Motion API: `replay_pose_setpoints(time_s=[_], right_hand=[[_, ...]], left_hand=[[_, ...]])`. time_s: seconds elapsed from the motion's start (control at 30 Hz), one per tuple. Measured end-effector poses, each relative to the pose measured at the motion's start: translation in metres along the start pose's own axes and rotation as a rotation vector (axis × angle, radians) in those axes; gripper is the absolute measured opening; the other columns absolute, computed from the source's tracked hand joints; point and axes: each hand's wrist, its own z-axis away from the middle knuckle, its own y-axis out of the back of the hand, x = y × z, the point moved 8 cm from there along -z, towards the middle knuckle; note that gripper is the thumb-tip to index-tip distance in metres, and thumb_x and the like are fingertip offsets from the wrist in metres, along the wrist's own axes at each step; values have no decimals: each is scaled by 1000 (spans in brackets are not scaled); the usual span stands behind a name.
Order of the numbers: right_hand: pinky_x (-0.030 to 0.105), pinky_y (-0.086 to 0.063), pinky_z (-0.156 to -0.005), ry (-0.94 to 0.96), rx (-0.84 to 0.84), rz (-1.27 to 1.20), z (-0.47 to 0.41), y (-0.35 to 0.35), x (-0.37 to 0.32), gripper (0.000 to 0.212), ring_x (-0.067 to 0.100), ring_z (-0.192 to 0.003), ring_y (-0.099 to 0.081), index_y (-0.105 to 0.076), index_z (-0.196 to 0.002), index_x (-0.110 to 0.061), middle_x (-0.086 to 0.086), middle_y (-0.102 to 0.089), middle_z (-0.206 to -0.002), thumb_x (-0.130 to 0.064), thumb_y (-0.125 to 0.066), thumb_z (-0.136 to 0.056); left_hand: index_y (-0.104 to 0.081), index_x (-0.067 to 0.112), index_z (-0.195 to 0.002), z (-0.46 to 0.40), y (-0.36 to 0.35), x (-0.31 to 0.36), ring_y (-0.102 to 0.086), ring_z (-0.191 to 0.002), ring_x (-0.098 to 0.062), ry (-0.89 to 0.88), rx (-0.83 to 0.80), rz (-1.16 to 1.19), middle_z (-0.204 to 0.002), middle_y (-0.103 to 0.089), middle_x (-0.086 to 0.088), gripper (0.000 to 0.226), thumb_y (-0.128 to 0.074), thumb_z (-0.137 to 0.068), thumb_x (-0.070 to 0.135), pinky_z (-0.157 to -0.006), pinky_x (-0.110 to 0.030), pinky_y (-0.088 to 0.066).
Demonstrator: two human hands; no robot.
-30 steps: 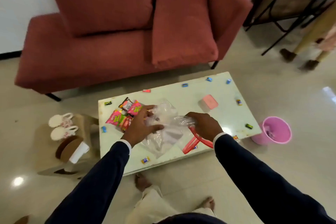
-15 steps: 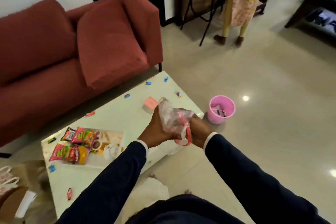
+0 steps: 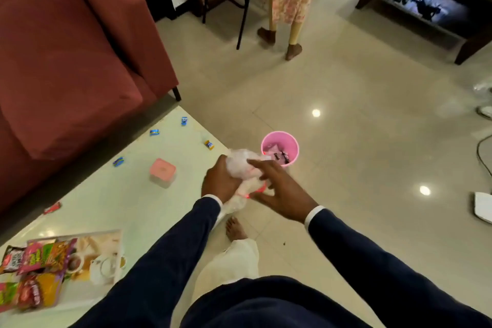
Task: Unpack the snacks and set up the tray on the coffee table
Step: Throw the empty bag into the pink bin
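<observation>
The left hand [image 3: 219, 185] is closed round a crumpled clear plastic bag [image 3: 243, 168], squeezing it into a ball at the corner of the coffee table [image 3: 127, 200]. The right hand [image 3: 278, 192] lies against the other side of the wad with its fingers spread, pressing more than gripping; a bit of red trim from the bag shows under its palm. Just beyond both hands, on the floor, stands a small pink bin [image 3: 280, 147] with some wrappers already in it.

To my eye the bag is headed for that bin, and the thing to do is pack it tight first, since thin plastic springs open and could catch the rim or drift out. Tuck the loose tail hanging below the left wrist into the ball, hold it right over the mouth, and let go low.

The snack packets [image 3: 34, 277] sit well back on the printed tray [image 3: 106, 247] at the near end of the table, with a pink-lidded box [image 3: 162, 172] and small wrapped sweets [image 3: 154, 132] scattered between.
</observation>
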Motion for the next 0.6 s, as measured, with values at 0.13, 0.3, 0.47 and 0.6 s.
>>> replay_pose_setpoints(time_s=[0.13, 0.3, 0.47, 0.6], right_hand=[[45, -36, -118, -230, -31, 38, -37, -7, 52, 121, 30, -155, -13, 1, -161, -29, 7, -1, -168, -45, -84, -77], [44, -53, -101, -260, 38, 34, -70, 23, 113, 110, 31, -135, -48, -24, -157, -27, 9, -29, -157, -36, -91, -69], [43, -59, -77, -312, -76, 176, -112, 35, 190, 65, 27, -95, -66, -48, -136, -30, 5, -63, -124, -17, -75, -79], [43, -58, -78, -312, -99, 55, -159, 35, 249, 63, 30, -98, -66, -52, -131, -21, 6, -64, -119, -3, -73, -75]], left_hand=[[-61, 19, -130, -26, -82, 36, -74, -108, -27, 188, -432, 626, -117, -77, -8, 47, -79, -87, 24, -82, -32, -62], [-66, 16, -127, -57, -124, 49, -73, -101, -23, 319, -635, 719, -109, -77, -7, 28, -63, -99, 14, -74, -30, -59], [-60, 17, -124, -114, -148, 51, -61, -108, -20, 164, -545, 129, -111, -62, 3, 47, -80, -88, 39, -89, -33, -54], [-30, 25, -151, -178, -170, 53, -44, -122, -13, 66, -311, 118, -137, -36, 6, 103, -94, -71, 33, -103, -34, -48]])
